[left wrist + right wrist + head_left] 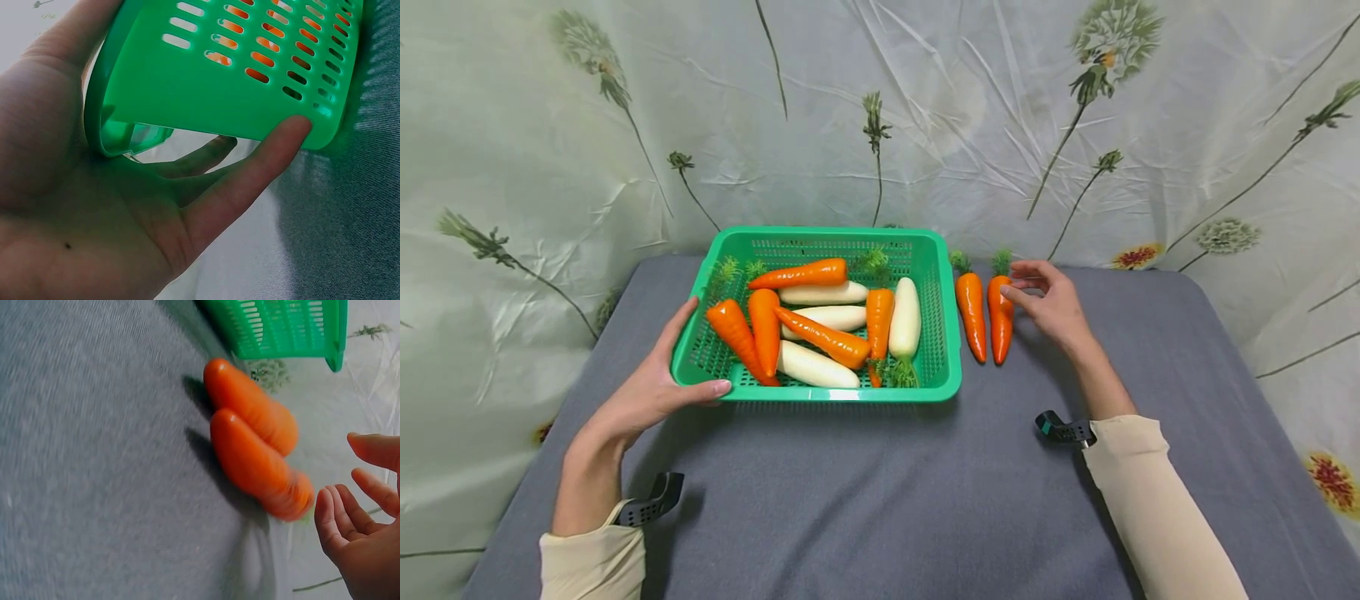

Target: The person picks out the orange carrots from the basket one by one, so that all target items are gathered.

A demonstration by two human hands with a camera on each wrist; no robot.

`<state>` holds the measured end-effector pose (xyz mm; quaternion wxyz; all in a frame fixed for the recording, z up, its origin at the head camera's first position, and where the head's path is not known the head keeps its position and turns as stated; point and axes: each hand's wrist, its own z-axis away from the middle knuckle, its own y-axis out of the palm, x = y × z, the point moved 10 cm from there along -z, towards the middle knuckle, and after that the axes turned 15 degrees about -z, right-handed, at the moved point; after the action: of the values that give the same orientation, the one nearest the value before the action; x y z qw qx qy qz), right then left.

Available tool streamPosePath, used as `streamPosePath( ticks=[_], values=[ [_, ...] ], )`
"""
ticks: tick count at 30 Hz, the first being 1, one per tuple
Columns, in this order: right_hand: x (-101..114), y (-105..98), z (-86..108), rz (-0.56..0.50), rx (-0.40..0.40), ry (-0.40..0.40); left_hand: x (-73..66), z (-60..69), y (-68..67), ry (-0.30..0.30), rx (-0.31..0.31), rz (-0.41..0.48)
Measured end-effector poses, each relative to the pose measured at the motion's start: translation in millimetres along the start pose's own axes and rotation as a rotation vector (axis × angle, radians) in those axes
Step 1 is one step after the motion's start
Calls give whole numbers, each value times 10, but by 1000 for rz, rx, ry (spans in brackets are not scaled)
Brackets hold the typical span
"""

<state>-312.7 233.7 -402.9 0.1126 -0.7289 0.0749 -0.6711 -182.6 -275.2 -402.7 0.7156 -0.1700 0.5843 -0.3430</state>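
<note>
A green basket (955, 350) holds several orange carrots (826, 337) and several white radishes (816, 367). My left hand (651, 387) grips its front left corner, thumb on the front rim and fingers along the left side; in the left wrist view the fingers of the hand (156, 206) rest against the basket wall (156, 87). Right of the basket, two carrots (971, 317) (1001, 321) lie side by side, leafy tops pointing away. My right hand (1052, 304) is beside the top of the rightmost one. In the right wrist view the hand (369, 531) has parted fingers holding nothing, near that carrot (250, 456).
Grey cloth (865, 500) covers the table under the basket. Behind the table hangs a pale curtain (820, 125) with a dandelion print. A dark band (651, 500) is on the left wrist and another (1063, 429) on the right.
</note>
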Motion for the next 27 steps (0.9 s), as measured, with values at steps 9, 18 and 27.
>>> streamPosePath(
  ticks=[9,18,27],
  values=[
    [280,167,36,-39,20,-64,-17,3,43,26,28,134],
    [579,353,54,-90,69,-122,-20,-1,31,18,23,121],
    [746,538,91,-182,126,-156,-17,-5,40,15,28,108]
  ],
)
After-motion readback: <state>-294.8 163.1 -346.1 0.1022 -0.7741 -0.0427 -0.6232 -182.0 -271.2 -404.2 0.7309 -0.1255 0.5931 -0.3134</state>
